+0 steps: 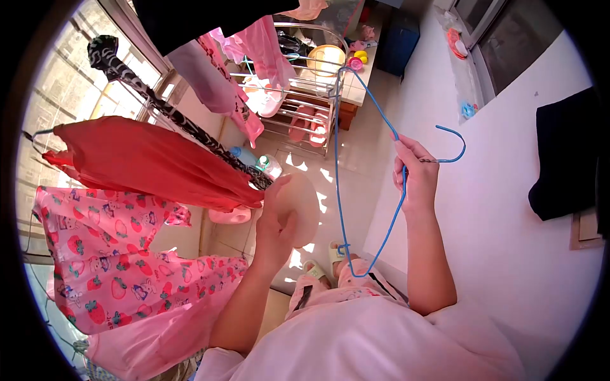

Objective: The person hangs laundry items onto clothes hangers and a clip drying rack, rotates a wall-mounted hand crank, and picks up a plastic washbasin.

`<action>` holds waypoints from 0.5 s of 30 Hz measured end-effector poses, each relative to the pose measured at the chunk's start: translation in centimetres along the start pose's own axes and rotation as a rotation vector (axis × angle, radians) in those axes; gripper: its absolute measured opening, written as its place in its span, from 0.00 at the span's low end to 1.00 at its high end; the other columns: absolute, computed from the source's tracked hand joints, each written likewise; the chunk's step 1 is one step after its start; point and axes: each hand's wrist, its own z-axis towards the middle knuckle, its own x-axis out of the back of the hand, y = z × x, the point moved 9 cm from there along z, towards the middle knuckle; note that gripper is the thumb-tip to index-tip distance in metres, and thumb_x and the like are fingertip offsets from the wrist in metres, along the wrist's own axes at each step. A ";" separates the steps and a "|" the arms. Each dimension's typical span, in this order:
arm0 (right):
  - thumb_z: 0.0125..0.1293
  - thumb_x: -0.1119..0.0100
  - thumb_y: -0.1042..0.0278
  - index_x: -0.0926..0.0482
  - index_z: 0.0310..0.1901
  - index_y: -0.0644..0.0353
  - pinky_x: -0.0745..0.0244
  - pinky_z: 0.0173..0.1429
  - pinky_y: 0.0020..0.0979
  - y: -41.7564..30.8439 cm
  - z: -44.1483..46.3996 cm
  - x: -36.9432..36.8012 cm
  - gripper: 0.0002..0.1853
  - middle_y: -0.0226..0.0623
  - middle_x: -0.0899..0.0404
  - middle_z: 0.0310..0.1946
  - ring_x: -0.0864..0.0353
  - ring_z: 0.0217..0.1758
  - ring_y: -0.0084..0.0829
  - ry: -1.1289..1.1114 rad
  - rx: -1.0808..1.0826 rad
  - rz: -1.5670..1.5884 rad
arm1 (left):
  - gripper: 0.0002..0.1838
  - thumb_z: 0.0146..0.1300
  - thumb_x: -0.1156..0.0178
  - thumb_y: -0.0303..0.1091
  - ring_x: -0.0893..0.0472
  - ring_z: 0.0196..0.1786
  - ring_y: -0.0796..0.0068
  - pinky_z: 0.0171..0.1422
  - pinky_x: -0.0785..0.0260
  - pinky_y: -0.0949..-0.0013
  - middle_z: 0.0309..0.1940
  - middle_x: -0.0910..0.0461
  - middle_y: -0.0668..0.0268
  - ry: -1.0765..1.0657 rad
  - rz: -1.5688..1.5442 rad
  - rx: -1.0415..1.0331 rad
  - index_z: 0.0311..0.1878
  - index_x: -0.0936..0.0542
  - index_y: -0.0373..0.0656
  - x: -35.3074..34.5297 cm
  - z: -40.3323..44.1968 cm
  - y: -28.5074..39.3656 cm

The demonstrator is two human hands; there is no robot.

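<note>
Raised right hand (419, 176) grips blue hanger (337, 159); left hand (274, 222) seems half-curled

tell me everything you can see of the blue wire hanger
The slim blue wire hanger, seemingly metal with a smooth blue coating, is a long open triangle with rounded corners, a curved open hook and a darker, twisted-looking neck. A small bend shows near its lower corner. It is turned sideways, hook toward the wall, long bar running up and down the picture. The bare right hand grips it near the neck; no garment hangs on it.
</note>
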 end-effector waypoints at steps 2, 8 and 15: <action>0.63 0.42 0.68 0.21 0.46 0.66 0.48 0.16 0.17 3.0 2.6 0.5 0.13 0.25 0.32 0.16 0.39 0.13 0.14 0.044 -0.106 0.037 | 0.24 0.58 0.53 0.17 0.23 0.48 0.77 0.52 0.31 0.75 0.48 0.24 0.64 -0.118 -0.067 0.116 0.58 0.29 0.43 -1.9 1.7 -4.2; 0.64 0.42 0.67 0.25 0.51 0.64 0.43 0.18 0.18 12.8 14.6 0.5 0.16 0.25 0.31 0.20 0.36 0.15 0.14 0.075 -0.356 0.191 | 0.16 0.57 0.53 0.19 0.21 0.46 0.77 0.49 0.28 0.74 0.43 0.22 0.64 -0.118 -0.036 0.398 0.46 0.21 0.36 -6.1 10.4 -11.2; 0.65 0.43 0.69 0.23 0.50 0.62 0.40 0.22 0.18 22.2 31.3 -6.5 0.14 0.26 0.29 0.23 0.34 0.20 0.15 0.008 -0.451 0.428 | 0.13 0.53 0.48 0.18 0.22 0.43 0.78 0.49 0.31 0.75 0.39 0.22 0.65 0.092 0.092 0.302 0.43 0.22 0.36 -5.8 24.5 -12.3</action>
